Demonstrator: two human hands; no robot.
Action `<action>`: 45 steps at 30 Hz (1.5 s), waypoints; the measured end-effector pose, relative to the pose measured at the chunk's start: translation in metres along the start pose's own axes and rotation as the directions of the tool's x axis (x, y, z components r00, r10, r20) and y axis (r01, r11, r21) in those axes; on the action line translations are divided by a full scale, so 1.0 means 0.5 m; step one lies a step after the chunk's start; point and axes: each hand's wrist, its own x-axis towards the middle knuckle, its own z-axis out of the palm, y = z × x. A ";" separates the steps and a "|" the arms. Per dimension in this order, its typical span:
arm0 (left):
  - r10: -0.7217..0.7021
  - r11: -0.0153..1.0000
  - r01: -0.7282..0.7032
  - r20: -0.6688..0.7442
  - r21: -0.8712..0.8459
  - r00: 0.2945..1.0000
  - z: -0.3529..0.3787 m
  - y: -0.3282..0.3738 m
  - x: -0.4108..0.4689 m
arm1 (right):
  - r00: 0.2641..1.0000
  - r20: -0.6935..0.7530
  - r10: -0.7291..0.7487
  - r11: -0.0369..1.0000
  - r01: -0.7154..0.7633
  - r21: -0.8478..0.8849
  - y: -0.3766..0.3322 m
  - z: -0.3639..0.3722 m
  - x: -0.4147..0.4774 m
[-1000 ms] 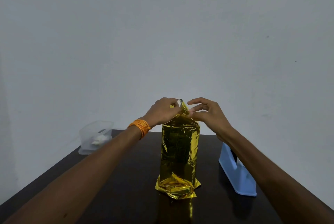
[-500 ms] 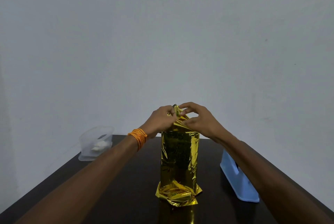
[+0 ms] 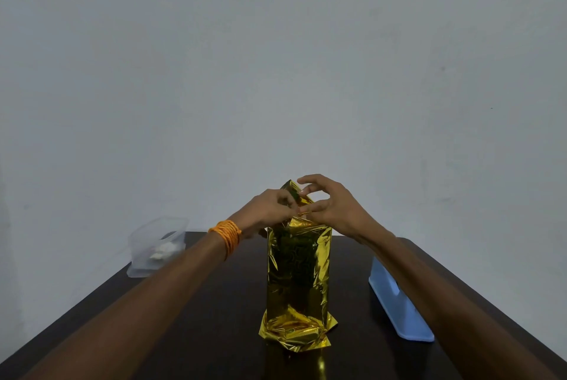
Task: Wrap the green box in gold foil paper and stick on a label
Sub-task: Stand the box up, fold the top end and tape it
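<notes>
Currently, both hands, left [image 3: 266, 208] and right [image 3: 334, 207], pinch the foil [image 3: 299, 272] flap atop the upright box on the bench [image 3: 214, 333]; fingers [image 3: 310, 179] curled on it.

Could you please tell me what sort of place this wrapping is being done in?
Most likely a plain room at home or a simple work corner: a dark table stands before a bare pale wall, holding the foil-wrapped box, a clear plastic container and a light blue plastic holder.

Shiny gold foil wrapping [image 3: 299, 269], orange wristband [image 3: 228, 237], pale blue holder [image 3: 399, 318] at 4 o'clock, clear tub [image 3: 155, 246] at 9 o'clock, dark brown table [image 3: 214, 333], plain grey wall [image 3: 276, 72].
</notes>
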 end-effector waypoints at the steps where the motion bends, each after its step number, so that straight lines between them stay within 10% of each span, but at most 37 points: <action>1: -0.009 1.000 0.009 0.013 -0.011 1.000 0.000 -0.003 -0.001 | 1.000 -0.001 0.004 1.000 -0.004 0.007 0.002 -0.002 -0.002; 11: -0.045 0.997 0.050 0.081 -0.061 0.996 0.001 -0.019 -0.004 | 0.975 -0.220 0.027 1.000 -0.023 0.021 -0.001 -0.008 -0.018; 26: -0.033 0.999 0.033 0.045 0.001 0.998 0.010 -0.053 0.013 | 1.000 -0.006 0.007 0.991 -0.007 -0.136 0.001 -0.020 -0.002; 37: -0.034 0.999 0.037 0.108 -0.025 0.994 0.001 -0.059 0.013 | 0.982 -0.185 -0.032 0.999 0.026 -0.034 -0.007 -0.021 -0.015; 45: -0.084 0.990 0.098 0.128 -0.101 0.988 0.001 -0.063 0.015 | 0.985 0.171 -0.033 0.973 0.070 -0.218 -0.059 -0.055 0.009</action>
